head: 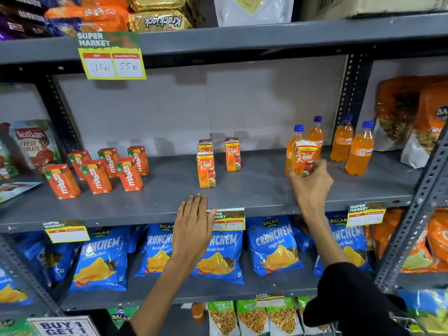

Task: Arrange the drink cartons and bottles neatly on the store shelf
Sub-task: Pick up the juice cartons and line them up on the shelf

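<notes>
My right hand [311, 183] grips an orange Real juice carton [304, 157], holding it just above the grey middle shelf [254, 190], in front of two orange soda bottles [315, 134] with blue caps. Two more soda bottles [360, 151] stand further right. Three Real cartons [206, 169] stand upright at the shelf's middle. Several red-orange Maaza cartons [97, 175] stand in two rows on the left. My left hand [194, 221] lies flat with fingers apart on the shelf's front edge, holding nothing.
Blue Crunchem chip bags [274, 246] fill the shelf below. Snack bags [407, 110] stand at the right, a tomato packet [36, 144] at the left. Biscuit packs [157, 20] sit on the top shelf. Price tags [112, 57] hang from shelf edges. A metal upright [417, 214] crosses the right.
</notes>
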`<action>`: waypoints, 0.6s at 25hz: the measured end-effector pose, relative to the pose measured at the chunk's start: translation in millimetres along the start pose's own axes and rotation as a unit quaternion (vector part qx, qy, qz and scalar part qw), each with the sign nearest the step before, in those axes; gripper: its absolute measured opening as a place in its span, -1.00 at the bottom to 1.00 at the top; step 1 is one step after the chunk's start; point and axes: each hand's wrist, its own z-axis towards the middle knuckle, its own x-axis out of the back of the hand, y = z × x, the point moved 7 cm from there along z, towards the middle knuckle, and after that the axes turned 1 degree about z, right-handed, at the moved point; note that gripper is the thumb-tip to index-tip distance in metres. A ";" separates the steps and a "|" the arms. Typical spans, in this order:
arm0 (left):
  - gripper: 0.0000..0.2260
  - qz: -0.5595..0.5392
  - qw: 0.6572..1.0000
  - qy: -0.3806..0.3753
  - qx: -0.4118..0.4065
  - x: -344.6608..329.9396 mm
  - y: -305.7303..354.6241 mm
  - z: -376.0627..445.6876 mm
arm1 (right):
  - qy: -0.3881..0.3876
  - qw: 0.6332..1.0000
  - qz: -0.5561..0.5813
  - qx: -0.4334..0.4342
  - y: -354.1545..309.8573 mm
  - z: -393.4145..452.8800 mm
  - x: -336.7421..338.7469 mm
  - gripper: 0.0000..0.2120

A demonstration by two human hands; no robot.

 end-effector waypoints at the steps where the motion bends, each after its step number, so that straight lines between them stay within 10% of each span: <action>1: -0.46 -0.001 1.000 -0.002 0.000 1.1 -2.0 -0.4 | -0.020 1.000 0.004 0.005 -10.0 -10.5 -10.9 -0.56; 15: -0.41 0.001 0.999 -0.009 0.031 5.9 -39.4 -1.3 | -0.197 0.980 -0.028 -0.016 -55.6 -75.4 -137.2 -0.49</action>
